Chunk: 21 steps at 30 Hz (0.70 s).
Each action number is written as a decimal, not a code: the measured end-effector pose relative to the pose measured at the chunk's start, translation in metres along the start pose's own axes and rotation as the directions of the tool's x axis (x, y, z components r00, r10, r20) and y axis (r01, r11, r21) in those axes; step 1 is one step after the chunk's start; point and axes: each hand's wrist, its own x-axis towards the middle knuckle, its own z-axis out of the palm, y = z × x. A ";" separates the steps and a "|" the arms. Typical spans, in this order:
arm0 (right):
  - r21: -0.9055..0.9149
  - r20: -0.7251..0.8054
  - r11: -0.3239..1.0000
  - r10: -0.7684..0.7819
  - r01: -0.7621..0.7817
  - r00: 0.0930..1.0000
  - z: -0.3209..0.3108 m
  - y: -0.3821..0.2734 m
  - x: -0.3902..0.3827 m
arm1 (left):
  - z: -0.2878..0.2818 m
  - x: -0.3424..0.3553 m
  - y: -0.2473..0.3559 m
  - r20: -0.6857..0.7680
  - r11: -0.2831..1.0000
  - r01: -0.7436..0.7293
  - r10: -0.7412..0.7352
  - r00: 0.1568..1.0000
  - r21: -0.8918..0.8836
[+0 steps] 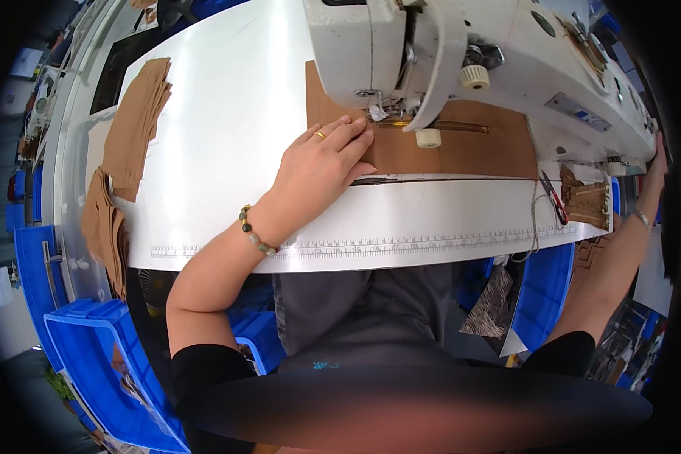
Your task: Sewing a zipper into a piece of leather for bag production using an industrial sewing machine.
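A flat brown panel (461,161) with a zipper (461,127) set along a slot lies under the head of a white sewing machine (583,83). My left hand (321,163), with a ring and a bead bracelet, rests on the panel's left part. Its fingers are stretched out flat, the tips close beside the presser foot (386,117). At the far right my right hand (658,155) reaches up to the end of the machine, against its right side. The fingers there are hidden, so their grip does not show.
Stacked brown pieces (136,129) lie at the table's left edge, more brown pieces (106,227) hanging below. Red-and-black thread snips (554,198) lie right of the panel, beside a bundle of brown scraps (589,200). A ruler strip (356,248) runs along the front edge. Blue bins (91,314) stand below.
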 end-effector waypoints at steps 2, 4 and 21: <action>0.139 0.014 0.982 -0.128 0.124 0.992 -0.017 0.057 -0.029 | 0.000 0.001 -0.001 0.019 1.000 0.009 -0.009 1.000 -0.007; 0.187 0.051 0.951 -0.260 0.246 0.964 -0.034 0.093 -0.057 | 0.001 0.002 -0.001 -0.068 0.999 -0.033 0.033 0.997 0.002; 0.292 0.893 0.410 -0.441 0.864 -0.093 0.227 0.003 -0.450 | 0.000 0.002 0.001 0.018 0.999 0.028 -0.028 0.999 -0.018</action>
